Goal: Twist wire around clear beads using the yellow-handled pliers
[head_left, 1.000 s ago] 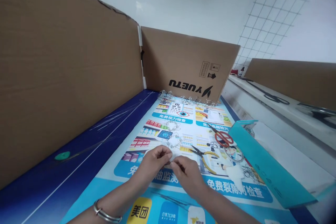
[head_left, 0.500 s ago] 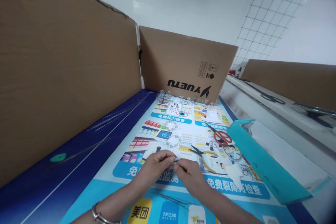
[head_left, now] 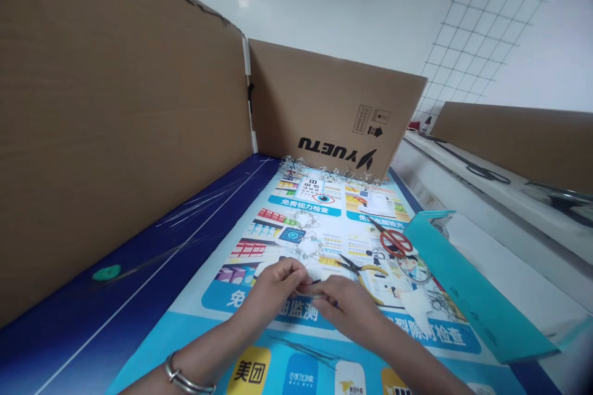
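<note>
My left hand [head_left: 283,279], a metal bangle on its wrist, is closed in a pinch above the printed mat [head_left: 194,327]. Close against its fingertips, my right hand [head_left: 346,303] is closed too, its fingers pointing left. A thin pale strand seems to run between the fingertips, but it is too small to name. Just beyond the hands lie two rings of clear beads, a nearer one [head_left: 309,248] and a farther one [head_left: 303,220]. Yellow-handled pliers [head_left: 365,270] rest beside my right hand, with red-handled scissors [head_left: 395,242] behind them.
A turquoise box [head_left: 482,287] stands at the right, near a round clear coil [head_left: 414,269] and a tangle of thin wire [head_left: 442,305]. Dark thin strips [head_left: 303,350] lie in front. Clear beaded pieces [head_left: 333,175] line the back cardboard [head_left: 319,99]. A green object [head_left: 106,272] lies left.
My right hand has turned, its fingers now stretching farther left against my left fingertips. A pale strand shows beneath them. The whole view has shifted slightly.
</note>
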Tool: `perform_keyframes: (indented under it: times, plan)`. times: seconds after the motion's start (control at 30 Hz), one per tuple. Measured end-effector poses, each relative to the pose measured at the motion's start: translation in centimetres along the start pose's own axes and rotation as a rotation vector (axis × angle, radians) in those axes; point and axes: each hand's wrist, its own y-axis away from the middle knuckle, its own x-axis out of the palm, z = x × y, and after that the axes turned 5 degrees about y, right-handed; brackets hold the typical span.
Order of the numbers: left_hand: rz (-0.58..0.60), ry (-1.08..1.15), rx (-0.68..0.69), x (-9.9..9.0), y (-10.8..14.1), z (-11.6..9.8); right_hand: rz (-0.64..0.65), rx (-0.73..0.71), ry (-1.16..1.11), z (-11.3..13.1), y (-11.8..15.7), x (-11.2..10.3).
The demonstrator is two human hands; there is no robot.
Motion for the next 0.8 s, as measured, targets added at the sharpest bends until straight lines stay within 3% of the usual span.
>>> perform_keyframes:
  times: [0.1,0.17,0.3,0.43,0.53,0.63,0.73,0.8]
  plan:
    - [-0.036,0.069,-0.057,-0.2,-0.1,-0.1,-0.104,0.127,0.408,-2.4,1.0,-1.8]
    - [-0.033,0.109,-0.092,-0.3,-0.2,-0.2,-0.073,0.242,0.568,-4.2,1.7,-2.2]
    - [-0.016,0.151,-0.113,-0.1,-0.3,-0.5,0.019,0.206,0.658,-6.6,2.3,-1.6]
    - [-0.015,0.128,-0.097,0.2,-0.5,-0.5,-0.056,0.142,0.666,-6.5,2.0,-1.0]
    - [-0.011,0.020,-0.057,0.6,-0.4,-0.6,-0.158,0.110,0.555,-5.5,2.0,-0.9]
    - [-0.007,-0.116,0.056,1.2,-0.1,-0.7,-0.240,0.040,0.250,-3.6,2.0,-0.7]
    - [0.036,-0.187,0.175,1.8,0.3,-0.7,-0.191,0.063,-0.179,-1.3,1.7,-0.1]
    - [0.061,-0.190,0.196,2.1,0.5,-0.7,-0.200,0.144,-0.314,-0.3,1.3,0.5]
